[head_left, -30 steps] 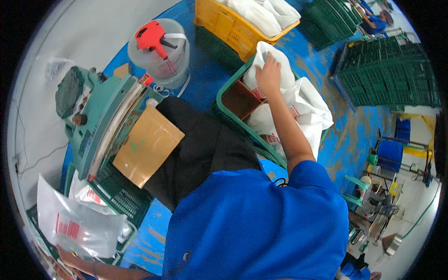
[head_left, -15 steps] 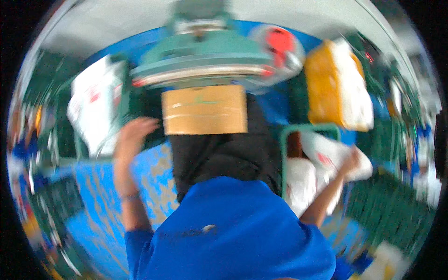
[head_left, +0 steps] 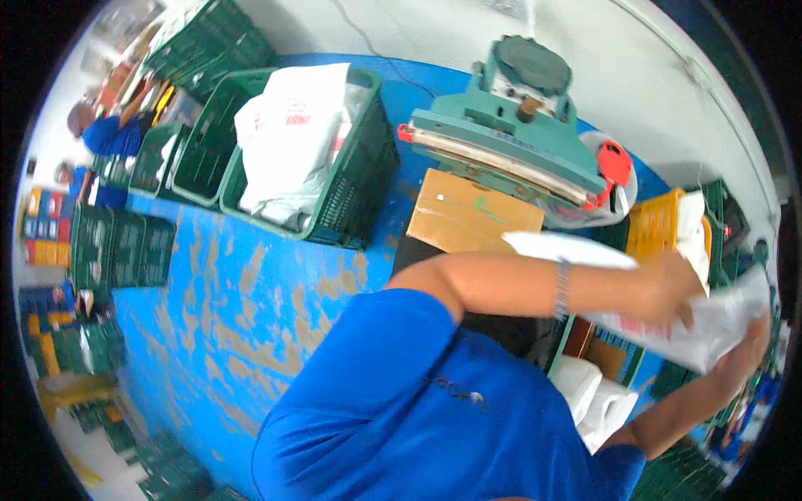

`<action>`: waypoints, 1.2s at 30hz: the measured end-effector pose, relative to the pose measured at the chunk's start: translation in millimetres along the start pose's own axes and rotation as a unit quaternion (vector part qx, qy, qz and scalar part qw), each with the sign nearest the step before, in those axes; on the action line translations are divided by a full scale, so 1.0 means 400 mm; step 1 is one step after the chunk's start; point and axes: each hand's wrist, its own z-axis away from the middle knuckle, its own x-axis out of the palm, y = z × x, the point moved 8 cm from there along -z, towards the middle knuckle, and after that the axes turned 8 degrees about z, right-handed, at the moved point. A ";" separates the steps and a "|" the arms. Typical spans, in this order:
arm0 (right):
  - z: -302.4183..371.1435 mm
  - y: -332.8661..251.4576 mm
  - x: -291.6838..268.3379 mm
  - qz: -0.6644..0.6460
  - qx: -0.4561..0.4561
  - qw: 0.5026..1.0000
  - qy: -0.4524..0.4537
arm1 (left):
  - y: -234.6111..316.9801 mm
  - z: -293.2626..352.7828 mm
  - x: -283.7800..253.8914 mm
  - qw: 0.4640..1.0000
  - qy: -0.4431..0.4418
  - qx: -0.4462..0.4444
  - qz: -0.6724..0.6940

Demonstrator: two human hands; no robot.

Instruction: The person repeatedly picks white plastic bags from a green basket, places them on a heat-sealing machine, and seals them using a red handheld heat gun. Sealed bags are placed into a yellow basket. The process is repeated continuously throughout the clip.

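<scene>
A white plastic bag (head_left: 725,324) with red print is stretched between my two hands on the right. My left hand (head_left: 668,288) reaches across my body, its fingers closed on the bag's upper side. Lower and farther right, my right hand (head_left: 746,344) grips the bag's outer edge; some of its fingers are hidden behind the plastic. Beneath the bag, a green crate (head_left: 637,367) beside my leg holds more white bags (head_left: 593,394) and brown items. A flat brown cardboard piece (head_left: 472,213) lies in front of me, below a green bar heat sealer (head_left: 510,138).
To the left, a large green crate (head_left: 380,150) holds white bags (head_left: 292,125). A yellow crate (head_left: 653,224) with white contents and a red-handled item (head_left: 614,163) stand right of the sealer. Stacked green crates (head_left: 121,246) and other people (head_left: 117,134) appear far left on the blue floor (head_left: 225,309).
My body has turned to the right. My left hand has crossed over from the left side to the bag. The bag has been raised from the right-hand crate and spread between both hands.
</scene>
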 end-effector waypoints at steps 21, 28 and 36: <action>0.078 -0.217 0.545 0.349 -0.447 0.822 -0.052 | 0.026 0.489 -0.690 0.874 0.479 -0.010 -0.085; 0.026 -0.153 0.558 0.020 -0.277 0.947 -0.160 | -0.038 0.511 -0.741 0.850 0.516 -0.101 0.028; 0.091 0.164 0.763 -0.155 -0.014 0.961 -0.230 | -0.216 0.528 -0.703 0.856 0.471 -0.036 0.209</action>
